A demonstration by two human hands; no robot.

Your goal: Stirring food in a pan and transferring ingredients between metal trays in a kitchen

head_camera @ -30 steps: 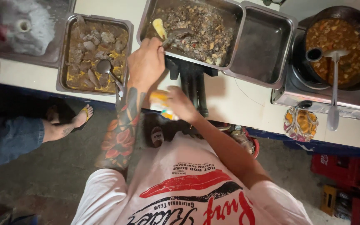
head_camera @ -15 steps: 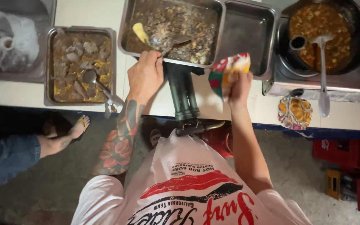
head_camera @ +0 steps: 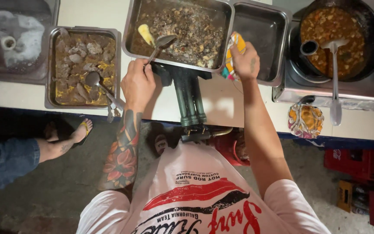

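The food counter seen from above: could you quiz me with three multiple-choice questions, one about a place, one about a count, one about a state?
1. Where is the bowl of the spoon that the left hand holds?
A. in the middle tray of dark food
B. in the round pot
C. on the floor

2. How many rectangular metal trays on the counter hold food?
A. one
B. two
C. five

3. What state is the tray by the right hand in?
A. heaped full
B. almost empty
C. lidded

Answers: 1 A, the spoon's bowl rests over the dark food. 2 B, the middle tray and the left tray are filled. 3 B, its bare bottom shows.
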